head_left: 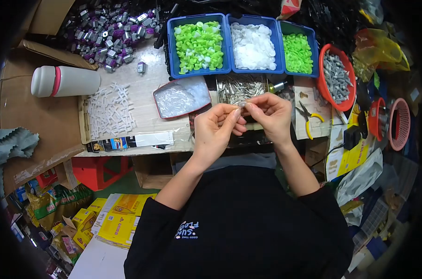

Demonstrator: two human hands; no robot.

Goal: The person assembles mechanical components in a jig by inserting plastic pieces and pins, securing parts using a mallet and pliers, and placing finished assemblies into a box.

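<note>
My left hand and my right hand meet fingertip to fingertip over the front of the bench. Between their pinched fingers is a small greyish part, too small to make out well. Just behind my hands lies a tray of thin metal pins. To its left stands a red-rimmed tray of clear small pieces. Farther back are blue bins with green caps, white discs and smaller green pieces.
White sticks and a white bottle lie at the left, purple-and-silver parts behind them. On the right are yellow-handled pliers, a red basket of grey parts and a pink basket.
</note>
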